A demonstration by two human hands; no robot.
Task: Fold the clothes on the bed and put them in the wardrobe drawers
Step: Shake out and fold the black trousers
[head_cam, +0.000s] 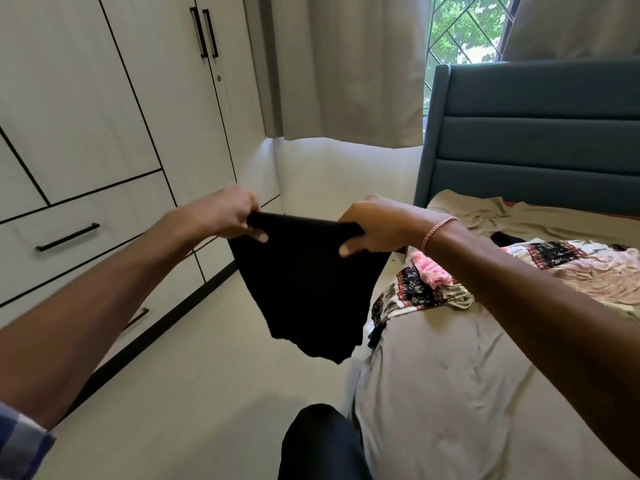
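Black garment (308, 282): held in the air above the floor (207, 393), in the gap between the wardrobe (104, 116) and the bed (433, 393). It touches neither. The top edge is drawn fairly taut between the two hands; the rest hangs down to an uneven lower hem.

Left hand (228, 216): clenched round the left end of the top edge, thumb under the cloth and fingers curled over it.

Right hand (374, 226): grasping the right end of the same edge in the same way. A thin pink bracelet (438, 230) sits on that wrist. A blue checked sleeve (20, 441) shows at the left forearm.

Bed: grey sheet, creased. A patterned garment (415, 296) (black, white and red print) lies unfolded near the edge of the mattress, with a small pink item (434, 270) on top of it. Further right lies a crumpled peach fabric (588, 275). A dark piece lies beyond these, toward the headboard (540, 133), which is teal and padded.

Wardrobe: pale doors with black trim, on the left. The drawer (104, 230) with the black bar handle (67, 237) is closed.

Background: beige curtain (346, 64) beside a window (464, 26) with a diamond grille and green foliage outside. The person's leg (322, 445), in black, shows at the bottom centre.
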